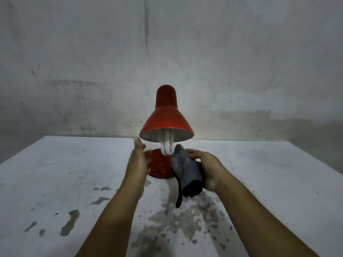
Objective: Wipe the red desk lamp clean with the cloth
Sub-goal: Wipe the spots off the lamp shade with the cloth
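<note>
One red lamp [166,115] (one white bulb [167,147]); left hand [139,160] spread open near its base, right hand [205,168] clamped on one grey cloth [187,173].

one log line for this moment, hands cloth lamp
left hand: open, beside lamp base | right hand: holds cloth near bulb | shade: untouched

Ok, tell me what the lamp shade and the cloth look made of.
Shade: probably painted metal, going by its smooth, glossy red outside with soft highlights and white inside.
Cloth: soft grey fabric, matte, bunched in folds in the right hand; the fibre can't be told.
</note>
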